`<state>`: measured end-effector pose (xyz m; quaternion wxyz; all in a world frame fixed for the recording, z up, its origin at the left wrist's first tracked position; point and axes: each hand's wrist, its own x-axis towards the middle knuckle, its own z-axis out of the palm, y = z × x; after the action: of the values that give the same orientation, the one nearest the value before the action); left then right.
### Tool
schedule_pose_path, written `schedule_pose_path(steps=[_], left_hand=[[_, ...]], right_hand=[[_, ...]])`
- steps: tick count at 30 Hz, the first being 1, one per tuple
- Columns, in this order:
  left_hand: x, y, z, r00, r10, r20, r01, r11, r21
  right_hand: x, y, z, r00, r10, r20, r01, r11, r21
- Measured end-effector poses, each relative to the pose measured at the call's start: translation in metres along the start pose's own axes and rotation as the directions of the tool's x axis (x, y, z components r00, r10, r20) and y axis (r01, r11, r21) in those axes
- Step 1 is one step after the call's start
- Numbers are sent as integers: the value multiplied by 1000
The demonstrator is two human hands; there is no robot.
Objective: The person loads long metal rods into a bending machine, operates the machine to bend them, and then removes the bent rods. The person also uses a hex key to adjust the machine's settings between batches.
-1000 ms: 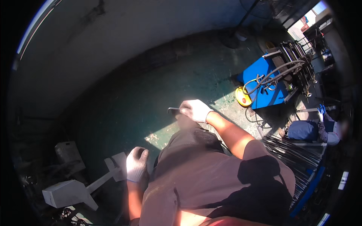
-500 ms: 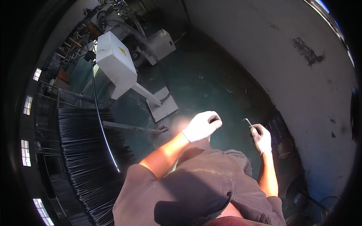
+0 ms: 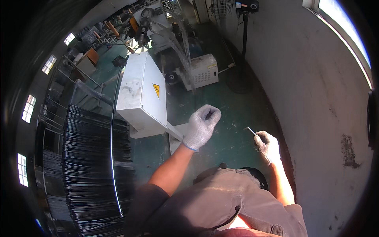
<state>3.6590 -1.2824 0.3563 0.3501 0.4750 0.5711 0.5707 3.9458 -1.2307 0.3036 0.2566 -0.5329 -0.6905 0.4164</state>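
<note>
My left hand (image 3: 202, 122), in a white knit glove, is held up in mid-air near the middle of the view. Its thumb and fingertips meet in a curled pinch, and anything between them is too small or too hidden to make out. Off to the right, my right hand (image 3: 267, 145), in a dirtier glove, is closed round a thin metal hex key (image 3: 251, 130). The short end of the key sticks out from the thumb and forefinger and points left. Both hands are above the green floor and apart from each other.
A white control box (image 3: 140, 94) on a stand is just beyond my left hand. To the left lies a rack of many black rods (image 3: 92, 158), with a long shiny rod (image 3: 112, 150) across it. Machinery (image 3: 144, 25) stands behind, near a white cabinet (image 3: 203, 71). A wall (image 3: 316, 98) bounds the right side.
My view has tilted up and shifted, bringing more machinery and the window into sight. My left hand has turned more upright; the right one still grips the hex key.
</note>
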Motion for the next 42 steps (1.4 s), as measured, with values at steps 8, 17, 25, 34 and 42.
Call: schedule_pose_path(steps=[8,17,25,34,42], left_hand=[[161,19,-54,873,193,-447,-168,981,96],[349,63,-150,527,410,-745,-186,911,369],[431,98,-342,477,118,-871,128,971,202],[511,57,-441,589,-259,-765,458,888,52],[536,9,-451,710,-411,-571,441,893,-95]], right_hand=[[216,-12,21,956,-234,177,227,972,58],[437,-105,62,821,-451,351,435,891,127],[554,-232,162,586,-755,293,686,655,316],[641,-381,249,536,-821,195,743,569,353],[705,-452,330,241,-938,251,896,314,314]])
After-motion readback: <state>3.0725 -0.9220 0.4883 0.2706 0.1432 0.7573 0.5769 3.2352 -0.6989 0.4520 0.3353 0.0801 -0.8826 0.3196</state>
